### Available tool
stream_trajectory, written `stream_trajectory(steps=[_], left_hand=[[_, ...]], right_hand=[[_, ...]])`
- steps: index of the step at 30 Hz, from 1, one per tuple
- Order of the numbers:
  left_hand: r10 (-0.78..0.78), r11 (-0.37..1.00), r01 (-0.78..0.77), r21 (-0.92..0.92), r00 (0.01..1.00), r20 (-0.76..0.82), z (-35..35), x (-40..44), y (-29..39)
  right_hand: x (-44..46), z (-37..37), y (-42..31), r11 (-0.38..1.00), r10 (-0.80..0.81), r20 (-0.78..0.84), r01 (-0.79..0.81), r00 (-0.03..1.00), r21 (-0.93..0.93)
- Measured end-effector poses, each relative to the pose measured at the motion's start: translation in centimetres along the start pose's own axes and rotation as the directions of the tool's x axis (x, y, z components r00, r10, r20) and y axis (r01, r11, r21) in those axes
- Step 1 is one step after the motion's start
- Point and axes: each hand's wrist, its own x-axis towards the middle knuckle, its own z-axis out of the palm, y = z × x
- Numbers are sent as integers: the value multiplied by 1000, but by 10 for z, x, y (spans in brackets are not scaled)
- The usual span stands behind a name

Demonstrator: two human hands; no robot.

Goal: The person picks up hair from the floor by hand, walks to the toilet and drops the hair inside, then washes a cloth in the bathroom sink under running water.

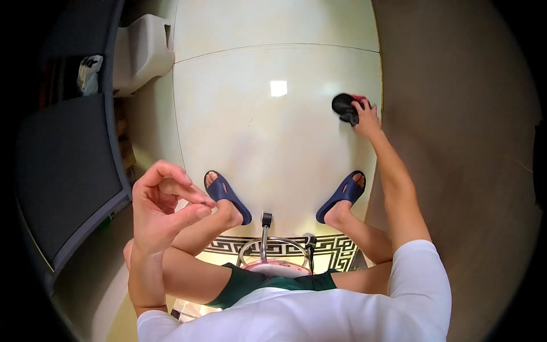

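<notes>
Near floor edge, right hand grips black thing from above, likely for control; left hand seemingly pinches dark speck

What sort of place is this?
Indoors, probably a room in a home, though a small shop isn't ruled out: glossy tiled floor, pale plastic stool at the left, and blue slippers on the person's feet.
</notes>
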Motion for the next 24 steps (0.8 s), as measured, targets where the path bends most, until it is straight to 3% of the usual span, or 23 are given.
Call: stream_trajectory(steps=[3, 7, 8, 10, 14, 19, 24], left_hand=[[39, 999, -38, -16, 996, 82, -8, -5, 2], [80, 997, -79, -11, 993, 83, -15, -14, 3], [92, 996, -91, -21, 992, 84, -17, -16, 3], [105, 994, -103, -31, 991, 86, -22, -21, 2], [56, 996, -51, -76, 996, 73, -30, -29, 6], [159, 986, -155, -63, 985, 71, -47, -36, 0], [161, 985, -158, -70, 986, 39, -58, -42, 4]], right_hand=[[-42, 27, -12, 995, 23, 90, -32, 996, 95], [-105, 66, -49, 974, 36, 80, -52, 996, 222], [-115, 77, -63, 948, 54, 135, -93, 989, 305], [-134, 108, -94, 877, 21, 71, -52, 997, 478], [-158, 136, -168, 680, 178, 137, -222, 975, 698], [-160, 155, -241, 523, 365, 251, -420, 896, 742], [-132, 154, -310, 378, 509, 296, -519, 808, 767]])
